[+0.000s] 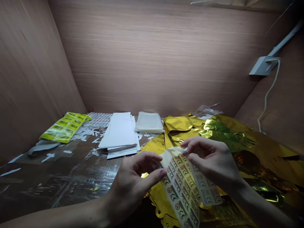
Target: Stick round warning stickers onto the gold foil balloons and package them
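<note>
A translucent sheet of CE-mark stickers (181, 190) hangs between my two hands, over the gold foil. My left hand (136, 177) grips its upper left edge between thumb and fingers. At the upper right, the thumb and fingertips of my right hand (211, 156) are pinched together on the sheet's edge. Whether a single sticker is between those fingertips is too small to tell. A paler strip of the stickers (207, 188) falls below my right hand, partly behind the fingers. Beneath both hands lie shiny gold foil pieces (158, 202), some with scalloped edges.
Stacked white cards (120, 131) and a pile of clear sleeves (149, 122) lie at the back. Yellow label sheets (64, 128) and paper scraps (83, 134) are at left. More gold foil (237, 136) covers the right side, below a wall socket (263, 66) with a hanging cable.
</note>
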Demonstrator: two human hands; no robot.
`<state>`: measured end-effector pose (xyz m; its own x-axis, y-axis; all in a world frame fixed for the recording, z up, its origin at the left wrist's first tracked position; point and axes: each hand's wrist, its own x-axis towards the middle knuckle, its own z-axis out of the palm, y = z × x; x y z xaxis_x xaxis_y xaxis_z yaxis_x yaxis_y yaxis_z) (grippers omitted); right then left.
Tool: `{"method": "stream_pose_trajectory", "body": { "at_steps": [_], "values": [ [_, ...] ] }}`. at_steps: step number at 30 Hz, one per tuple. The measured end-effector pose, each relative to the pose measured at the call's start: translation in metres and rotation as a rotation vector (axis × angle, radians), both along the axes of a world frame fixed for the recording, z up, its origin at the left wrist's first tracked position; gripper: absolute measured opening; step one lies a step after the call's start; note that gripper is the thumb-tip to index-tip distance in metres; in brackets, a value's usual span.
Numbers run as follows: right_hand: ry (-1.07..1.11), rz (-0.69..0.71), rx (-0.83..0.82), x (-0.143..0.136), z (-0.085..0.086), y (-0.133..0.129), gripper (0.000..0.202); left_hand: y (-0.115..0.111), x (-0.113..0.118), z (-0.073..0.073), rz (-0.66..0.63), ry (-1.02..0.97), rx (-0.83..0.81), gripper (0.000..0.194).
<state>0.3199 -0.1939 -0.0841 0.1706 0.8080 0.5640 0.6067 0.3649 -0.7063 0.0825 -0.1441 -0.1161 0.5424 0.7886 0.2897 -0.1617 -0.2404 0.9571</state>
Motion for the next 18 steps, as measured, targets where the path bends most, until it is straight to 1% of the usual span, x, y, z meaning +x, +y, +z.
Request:
{"method": "stream_pose_trajectory", "body": {
  "at_steps": [2, 4, 6, 7, 8, 9, 10, 12, 13, 15, 16, 18],
  "values": [
    [-0.053, -0.024, -0.015, 0.007, 0.001, 0.001, 0.01, 0.002, 0.0, -0.002, 0.02, 0.007, 0.003, 0.026],
    [-0.187, -0.137, 0.029, 0.013, 0.003, -0.001, 0.01, 0.004, 0.0, -0.005, 0.025, 0.03, 0.01, 0.029],
    [-0.382, -0.276, 0.192, 0.013, 0.005, -0.005, 0.022, 0.006, -0.001, -0.006, 0.033, 0.043, 0.007, 0.031],
    [-0.479, -0.295, 0.294, 0.009, 0.006, -0.008, 0.03, 0.007, 0.0, -0.006, 0.031, 0.044, -0.001, 0.032],
    [-0.56, -0.257, 0.378, 0.004, 0.005, -0.011, 0.038, 0.008, 0.0, -0.007, 0.022, 0.039, -0.01, 0.033],
    [-0.617, -0.165, 0.416, -0.002, 0.004, -0.013, 0.045, 0.008, 0.0, -0.006, 0.008, 0.03, -0.014, 0.033],
    [-0.651, -0.038, 0.397, -0.009, 0.001, -0.015, 0.051, 0.009, 0.001, -0.006, -0.011, 0.024, -0.007, 0.033],
    [-0.67, 0.21, 0.226, -0.02, -0.006, -0.016, 0.059, 0.009, 0.001, -0.005, -0.043, 0.018, 0.028, 0.032],
    [-0.655, 0.288, 0.128, -0.024, -0.011, -0.015, 0.065, 0.009, 0.001, -0.005, -0.046, 0.012, 0.05, 0.03],
    [-0.572, 0.361, 0.0, -0.029, -0.019, -0.011, 0.072, 0.008, 0.0, -0.006, -0.052, -0.003, 0.071, 0.026],
    [-0.51, 0.376, -0.032, -0.03, -0.023, -0.009, 0.068, 0.007, 0.0, -0.007, -0.057, -0.015, 0.069, 0.023],
    [-0.383, 0.376, -0.061, -0.033, -0.026, -0.007, 0.047, 0.006, -0.001, -0.009, -0.08, -0.043, 0.073, 0.017]
  ]
}}
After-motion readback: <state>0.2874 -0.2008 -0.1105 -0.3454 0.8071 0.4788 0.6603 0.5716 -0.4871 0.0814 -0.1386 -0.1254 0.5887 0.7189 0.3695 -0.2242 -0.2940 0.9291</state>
